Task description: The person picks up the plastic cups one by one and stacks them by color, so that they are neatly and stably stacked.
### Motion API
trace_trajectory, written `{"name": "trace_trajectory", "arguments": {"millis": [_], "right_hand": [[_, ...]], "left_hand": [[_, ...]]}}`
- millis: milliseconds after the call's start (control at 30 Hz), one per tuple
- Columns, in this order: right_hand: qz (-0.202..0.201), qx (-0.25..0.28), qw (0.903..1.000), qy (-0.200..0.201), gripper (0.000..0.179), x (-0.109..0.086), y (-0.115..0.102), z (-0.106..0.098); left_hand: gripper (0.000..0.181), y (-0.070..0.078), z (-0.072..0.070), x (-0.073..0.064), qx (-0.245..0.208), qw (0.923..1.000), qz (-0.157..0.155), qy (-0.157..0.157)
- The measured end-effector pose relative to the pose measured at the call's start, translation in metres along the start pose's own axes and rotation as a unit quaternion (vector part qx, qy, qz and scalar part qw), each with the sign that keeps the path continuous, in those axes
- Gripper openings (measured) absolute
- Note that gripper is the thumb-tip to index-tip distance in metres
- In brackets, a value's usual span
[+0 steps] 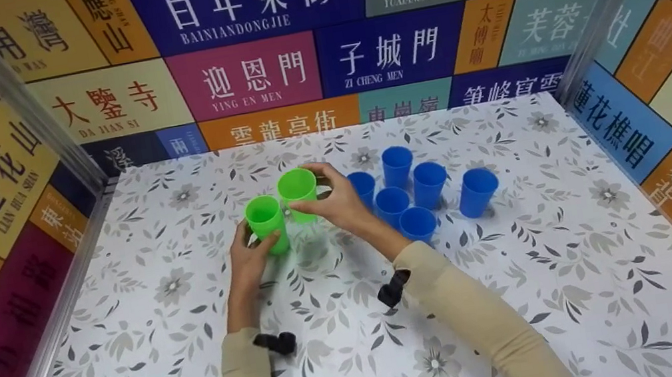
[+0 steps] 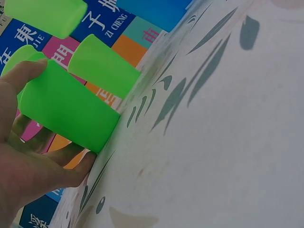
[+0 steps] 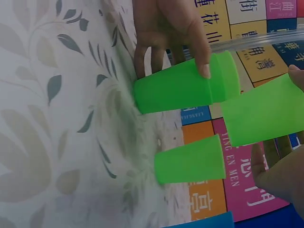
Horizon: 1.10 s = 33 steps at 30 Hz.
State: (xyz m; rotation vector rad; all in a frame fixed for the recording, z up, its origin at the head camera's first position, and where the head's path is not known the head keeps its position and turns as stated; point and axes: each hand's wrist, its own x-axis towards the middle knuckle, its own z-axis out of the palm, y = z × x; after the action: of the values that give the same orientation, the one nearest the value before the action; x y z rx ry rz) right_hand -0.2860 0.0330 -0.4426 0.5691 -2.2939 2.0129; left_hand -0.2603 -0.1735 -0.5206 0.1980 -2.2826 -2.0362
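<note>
My left hand (image 1: 246,258) grips green cups (image 1: 268,226) standing upright on the table, thumb on the near side. A second rim shows above the outer cup in the right wrist view, so one is nested in the other. To its right, my right hand (image 1: 340,201) holds another green cup (image 3: 266,111) by its side, between thumb and fingers, raised above the table. Below this raised cup, a further green cup (image 3: 190,160) stands upright on the table beside the nested ones; in the head view it is largely hidden.
Several blue cups (image 1: 429,186) stand upright close together to the right of my right hand, one blue cup (image 1: 478,193) a little apart. Underneath lies a white floral tabletop (image 1: 335,350). Panels with printed signs (image 1: 250,74) enclose the back and sides.
</note>
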Motion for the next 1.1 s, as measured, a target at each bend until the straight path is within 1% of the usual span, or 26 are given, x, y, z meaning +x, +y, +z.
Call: {"name": "trace_trajectory", "arguments": {"millis": [100,267,400,500,633,733,867,1100], "right_hand": [[-0.003,-0.006,1.0000,-0.006,0.068,0.006,-0.012,-0.001],[-0.012,-0.012,0.9995,-0.027,0.069,0.013,-0.028,0.001],[-0.009,-0.001,0.9991,-0.041,0.070,0.019,-0.036,0.005],[-0.005,0.003,0.9987,-0.050,0.070,0.022,-0.042,0.009],[-0.009,-0.003,0.9982,-0.060,0.069,0.028,-0.049,0.016],[-0.014,-0.004,0.9975,-0.069,0.068,0.031,-0.051,0.022],[-0.008,-0.006,0.9968,-0.079,0.068,0.032,-0.048,0.028],[0.010,-0.005,0.9976,-0.068,0.068,0.034,-0.036,0.033]], "left_hand": [[0.076,0.000,0.000,0.001,0.003,1.0000,0.000,0.004],[0.075,0.000,0.000,0.001,-0.011,0.9998,0.013,0.002],[0.072,-0.001,-0.001,0.001,-0.017,0.9996,0.023,-0.004],[0.072,-0.002,-0.002,0.000,-0.011,0.9996,0.025,-0.004],[0.074,-0.001,-0.003,0.000,-0.003,0.9997,0.025,-0.005],[0.076,0.000,-0.004,0.001,0.001,0.9997,0.023,-0.006],[0.076,0.000,-0.004,0.001,0.003,0.9998,0.018,-0.006],[0.074,-0.001,-0.003,0.000,-0.006,0.9997,0.019,-0.014]]}}
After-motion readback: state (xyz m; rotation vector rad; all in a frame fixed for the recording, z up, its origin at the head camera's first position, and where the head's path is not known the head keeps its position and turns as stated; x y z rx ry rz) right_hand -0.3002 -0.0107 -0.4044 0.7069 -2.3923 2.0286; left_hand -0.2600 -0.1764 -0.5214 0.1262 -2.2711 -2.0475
